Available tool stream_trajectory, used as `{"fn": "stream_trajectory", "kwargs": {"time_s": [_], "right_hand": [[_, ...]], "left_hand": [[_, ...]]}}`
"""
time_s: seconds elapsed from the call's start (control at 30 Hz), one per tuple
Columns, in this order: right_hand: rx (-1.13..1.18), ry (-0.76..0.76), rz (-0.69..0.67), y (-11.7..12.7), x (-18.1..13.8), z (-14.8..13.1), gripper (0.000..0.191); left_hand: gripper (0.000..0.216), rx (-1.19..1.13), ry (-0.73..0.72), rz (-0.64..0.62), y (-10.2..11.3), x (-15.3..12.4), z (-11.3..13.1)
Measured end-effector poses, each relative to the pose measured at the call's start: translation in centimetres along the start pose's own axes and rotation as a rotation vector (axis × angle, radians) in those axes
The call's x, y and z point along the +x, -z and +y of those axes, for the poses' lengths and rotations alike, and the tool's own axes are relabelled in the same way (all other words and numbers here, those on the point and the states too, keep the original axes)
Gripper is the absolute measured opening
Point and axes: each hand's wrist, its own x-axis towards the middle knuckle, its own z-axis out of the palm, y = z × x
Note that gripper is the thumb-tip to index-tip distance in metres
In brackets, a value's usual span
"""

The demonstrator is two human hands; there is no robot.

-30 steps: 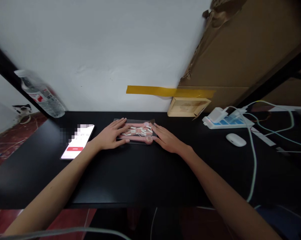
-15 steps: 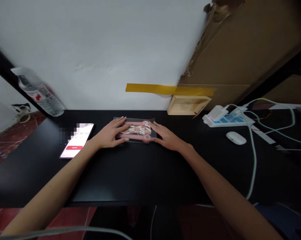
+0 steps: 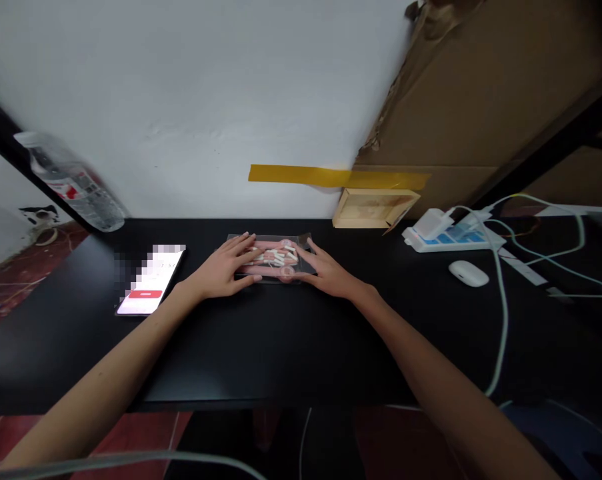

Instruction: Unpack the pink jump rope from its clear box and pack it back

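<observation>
Both ends of the packet (image 3: 275, 257), frame centre, lie under your left hand (image 3: 225, 269) and right hand (image 3: 329, 269), fingers spread. Light, even pressure should keep it flat.

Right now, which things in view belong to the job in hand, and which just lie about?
In hand:
- clear packet with pink and white pieces
- left hand
- right hand

Apparently lying about:
- phone
- bottle
- wooden frame
- power strip
- mouse
</observation>
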Motion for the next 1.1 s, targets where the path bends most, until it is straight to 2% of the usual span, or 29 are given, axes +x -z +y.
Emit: {"fn": "stream_trajectory", "kwargs": {"time_s": [0.2, 0.43, 0.7, 0.9, 1.1], "right_hand": [[-0.06, 0.026, -0.035, -0.2, 0.2, 0.0, 0.09], [-0.05, 0.038, -0.008, -0.2, 0.2, 0.4, 0.084], [-0.052, 0.028, -0.038, 0.0, 0.2, 0.0, 0.088], [-0.017, 0.042, 0.065, -0.3, -0.1, 1.1, 0.083], [0.029, -0.011, 0.282, 0.5, -0.6, 2.4, 0.078]], "left_hand": [[0.063, 0.003, 0.01, 0.022, -0.3, 0.2, 0.3], [0.063, -0.002, 0.022, 0.005, -0.2, 0.2, 0.4], [0.065, -0.012, 0.006, -0.012, -0.1, 0.3, 0.5], [0.064, -0.013, 0.023, 0.009, -0.2, 0.2, 0.5], [0.063, -0.002, 0.01, 0.024, -0.4, 0.1, 0.5]]}}
